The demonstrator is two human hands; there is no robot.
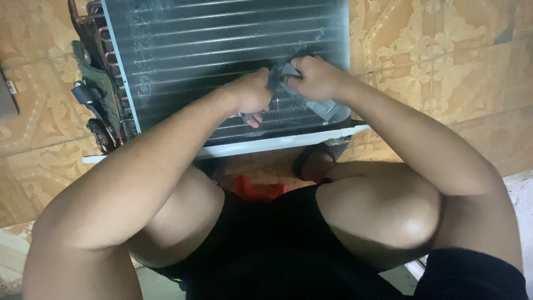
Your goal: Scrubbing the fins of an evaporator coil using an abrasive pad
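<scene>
Two hands meet over a finned coil [222, 61] on tiled floor [444, 66]; left hand [252, 91] and right hand [315, 78] both clamp a grey tool [280, 78].

Your coil [222, 50] is dark grey, striped edge to edge with fine silvery fins, and pale horizontal bands run across it at even steps. There's whitish frosting in patches on the fins, thickest down the left side. The frame [277, 143] along the near edge is plain white. The bends [102, 41] at the left end are copper, reddish brown, against a dull green plate [105, 89]. The tool [286, 75] between your hands is grey, with a shiny silver end. Your floor [444, 55] is tan tile with a cream floral scroll pattern. Your shorts [277, 244] are black, a red patch [258, 189] showing above them.
</scene>
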